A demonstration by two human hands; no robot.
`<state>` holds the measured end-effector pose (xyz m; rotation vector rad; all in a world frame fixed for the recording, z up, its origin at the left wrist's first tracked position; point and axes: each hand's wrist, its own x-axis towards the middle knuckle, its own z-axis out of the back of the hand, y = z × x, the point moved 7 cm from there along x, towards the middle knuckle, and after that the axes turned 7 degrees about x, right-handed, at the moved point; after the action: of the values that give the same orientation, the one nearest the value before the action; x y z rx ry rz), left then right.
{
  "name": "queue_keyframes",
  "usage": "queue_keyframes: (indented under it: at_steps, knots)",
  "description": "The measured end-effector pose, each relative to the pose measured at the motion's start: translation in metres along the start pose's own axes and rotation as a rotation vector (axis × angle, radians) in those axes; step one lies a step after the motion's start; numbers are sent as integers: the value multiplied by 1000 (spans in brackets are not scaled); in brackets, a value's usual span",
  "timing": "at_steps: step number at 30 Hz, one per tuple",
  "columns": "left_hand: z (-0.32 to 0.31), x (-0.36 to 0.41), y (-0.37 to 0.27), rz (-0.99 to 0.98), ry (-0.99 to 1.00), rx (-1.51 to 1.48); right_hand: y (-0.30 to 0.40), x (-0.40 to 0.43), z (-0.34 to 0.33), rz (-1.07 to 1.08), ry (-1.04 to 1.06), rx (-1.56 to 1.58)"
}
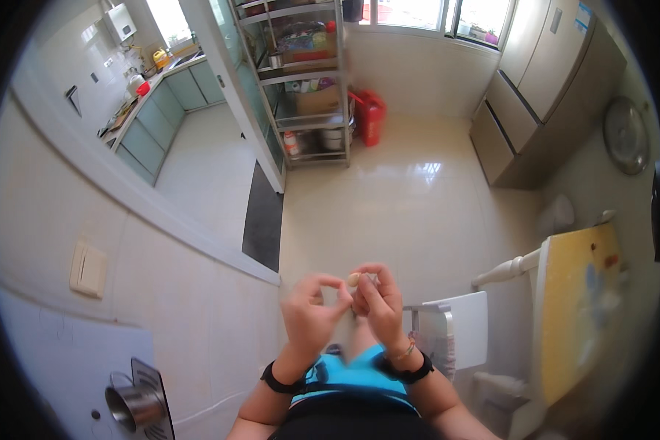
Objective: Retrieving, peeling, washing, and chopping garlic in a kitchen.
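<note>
In front of my body, over the tiled floor, both hands are raised close together. My right hand (pixel 378 294) pinches a small, pale, rounded piece (pixel 353 279), perhaps a garlic clove, between thumb and fingers. Just to its left, my left hand (pixel 316 308) has thumb and index finger brought together beside the piece; blur hides whether anything is between those fingertips. Black bands circle both wrists, and a thin braided bracelet (pixel 406 350) sits on the right one.
A metal shelf rack (pixel 313 122) and a red plastic container (pixel 370 118) stand ahead. A refrigerator (pixel 528 99) is at the upper right, a yellow-topped table (pixel 575 313) and white chair (pixel 462 330) at right. On the left are a kitchen doorway frame (pixel 236 110) and a metal cup (pixel 135 407).
</note>
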<state>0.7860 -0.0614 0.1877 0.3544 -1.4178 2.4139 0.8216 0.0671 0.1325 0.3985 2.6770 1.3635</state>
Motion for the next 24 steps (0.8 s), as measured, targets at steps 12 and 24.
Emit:
queue_keyframes:
  at_steps: [12, 24]
  knots:
    - [-48, 173, 77, 314, 3, -211, -24, 208, -12, -582, 176, 671]
    - [3, 326, 229, 415, -163, -275, -135, 389, -114, -885, 268, 652]
